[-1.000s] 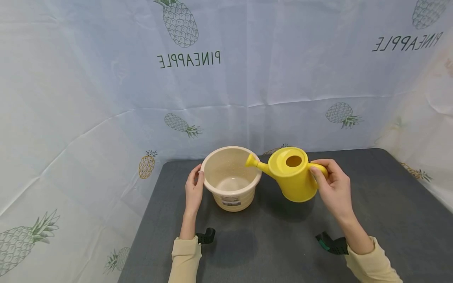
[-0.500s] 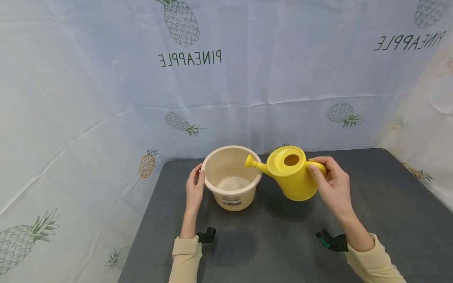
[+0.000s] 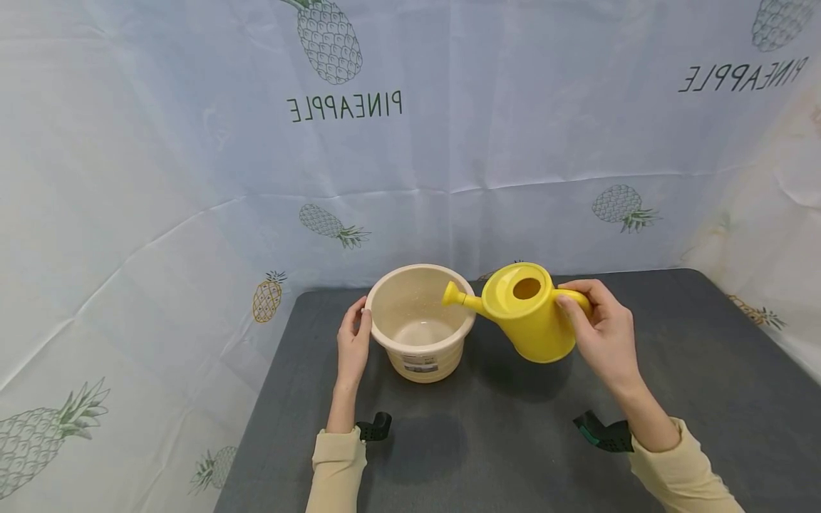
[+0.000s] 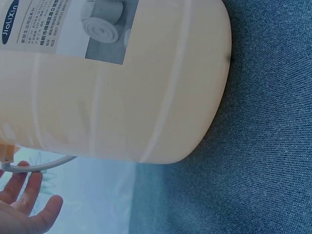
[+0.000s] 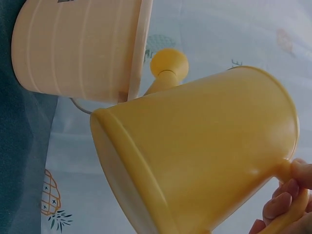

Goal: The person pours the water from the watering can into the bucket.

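Presently, the watering can (image 3: 535, 335) is gripped by the right hand (image 3: 606, 335), its spout (image 3: 465, 298) over the tub (image 3: 444, 362) on the worktop (image 3: 513, 456); the tub is touched by the left hand (image 3: 353, 345), fingers relaxed. Pouring is apparently in hand; next, more tilt may be needed.

One left hand (image 3: 353, 342), at 9 o'clock from one cream bucket (image 3: 447, 360), and one right hand (image 3: 606, 331), at 3 o'clock, make two hands pictured with one yellow watering can (image 3: 535, 324), also at 3 o'clock, at one dark table (image 3: 513, 463). Two pale sleeves (image 3: 337, 467) and two black wrist pieces (image 3: 380, 427) appear, one of each at 7 and at 4 o'clock. Two mirrored PINEAPPLE words (image 3: 344, 107) show at 11 and 2 o'clock, amid at least nine printed pineapples (image 3: 329, 44).
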### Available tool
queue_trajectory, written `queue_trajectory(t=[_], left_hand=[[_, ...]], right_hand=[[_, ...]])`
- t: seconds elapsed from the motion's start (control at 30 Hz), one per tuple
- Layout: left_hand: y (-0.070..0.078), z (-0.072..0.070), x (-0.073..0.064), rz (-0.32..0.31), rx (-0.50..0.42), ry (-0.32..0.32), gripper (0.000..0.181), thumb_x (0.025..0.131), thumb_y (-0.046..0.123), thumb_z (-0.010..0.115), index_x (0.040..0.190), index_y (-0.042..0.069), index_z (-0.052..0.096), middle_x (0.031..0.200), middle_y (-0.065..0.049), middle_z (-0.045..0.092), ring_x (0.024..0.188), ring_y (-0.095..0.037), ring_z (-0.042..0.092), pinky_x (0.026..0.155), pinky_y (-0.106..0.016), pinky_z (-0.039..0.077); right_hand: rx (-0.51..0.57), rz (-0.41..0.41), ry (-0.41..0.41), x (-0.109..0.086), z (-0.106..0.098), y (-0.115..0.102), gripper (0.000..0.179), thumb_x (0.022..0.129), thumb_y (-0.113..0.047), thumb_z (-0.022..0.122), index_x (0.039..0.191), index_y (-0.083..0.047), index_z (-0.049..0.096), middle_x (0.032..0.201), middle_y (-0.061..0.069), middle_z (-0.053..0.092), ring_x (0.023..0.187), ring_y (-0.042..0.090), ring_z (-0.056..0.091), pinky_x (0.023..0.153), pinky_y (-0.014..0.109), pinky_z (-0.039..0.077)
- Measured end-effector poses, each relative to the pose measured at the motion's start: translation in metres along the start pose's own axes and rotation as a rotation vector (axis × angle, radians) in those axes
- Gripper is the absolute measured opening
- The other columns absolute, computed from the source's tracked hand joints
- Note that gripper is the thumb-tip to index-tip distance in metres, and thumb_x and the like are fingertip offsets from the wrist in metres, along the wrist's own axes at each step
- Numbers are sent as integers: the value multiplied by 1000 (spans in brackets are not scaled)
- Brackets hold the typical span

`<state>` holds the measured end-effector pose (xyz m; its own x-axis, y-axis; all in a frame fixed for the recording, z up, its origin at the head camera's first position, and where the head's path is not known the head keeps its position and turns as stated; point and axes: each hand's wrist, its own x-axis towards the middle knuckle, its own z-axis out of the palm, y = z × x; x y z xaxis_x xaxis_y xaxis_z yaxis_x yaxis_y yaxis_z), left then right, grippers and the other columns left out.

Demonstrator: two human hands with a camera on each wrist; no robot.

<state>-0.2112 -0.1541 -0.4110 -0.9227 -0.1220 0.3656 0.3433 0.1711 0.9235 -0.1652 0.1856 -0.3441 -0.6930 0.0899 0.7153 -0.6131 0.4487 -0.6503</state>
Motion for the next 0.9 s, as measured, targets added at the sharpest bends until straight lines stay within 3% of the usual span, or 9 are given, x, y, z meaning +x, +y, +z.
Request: queue_trajectory(t=[0.2, 0.63, 0.9], left_hand=[[0, 0, 0, 0, 3, -3, 38, 99, 11, 44, 133, -5, 45, 131, -19, 47, 118, -26, 45, 87, -27, 40], [0, 0, 0, 10, -1, -5, 38, 99, 11, 44, 133, -6, 45, 131, -20, 47, 117, -28, 45, 86, -25, 40], [0, 0, -1, 13, 0, -2, 38, 99, 11, 44, 133, -7, 44, 131, -21, 47, 118, -29, 46, 91, -42, 41]], right_hand=[[16, 12, -2, 2, 0, -2, 19, 82, 13, 61, 101, 8, 61, 94, -5, 61, 75, 5, 56, 68, 10, 44], [9, 35, 3, 3, 0, -4, 20, 82, 14, 61, 100, 7, 62, 93, -3, 62, 75, 6, 56, 68, 10, 44], [4, 30, 6, 4, 0, -5, 21, 81, 14, 62, 101, 7, 62, 92, -5, 61, 75, 4, 56, 68, 10, 44]])
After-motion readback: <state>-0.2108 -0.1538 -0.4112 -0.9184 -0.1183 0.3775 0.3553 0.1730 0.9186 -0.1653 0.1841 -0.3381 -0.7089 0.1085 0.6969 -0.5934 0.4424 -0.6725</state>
